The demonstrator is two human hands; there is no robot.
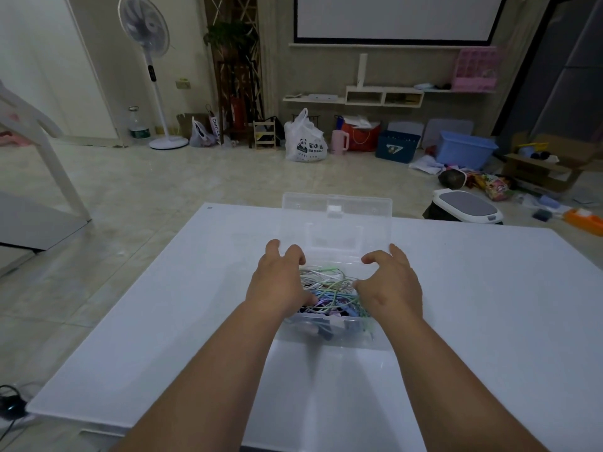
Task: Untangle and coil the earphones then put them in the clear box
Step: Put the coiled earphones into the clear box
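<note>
Both hands, left hand and right hand, reach half-open, gripping nothing, over tangled earphones in the clear box; light, limp cords, best pinched by loops.

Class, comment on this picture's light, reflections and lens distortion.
Head view: dim, even room light; the glossy white table mirrors both forearms faintly; the wide lens bows the table edges and fan; the clear box lid is hard to see against the table.

- Clear box stands open on the white worktop, lid upright.
- Tangled earphones fill it.
- Left hand and right hand rest at its sides, fingers curled.
</note>
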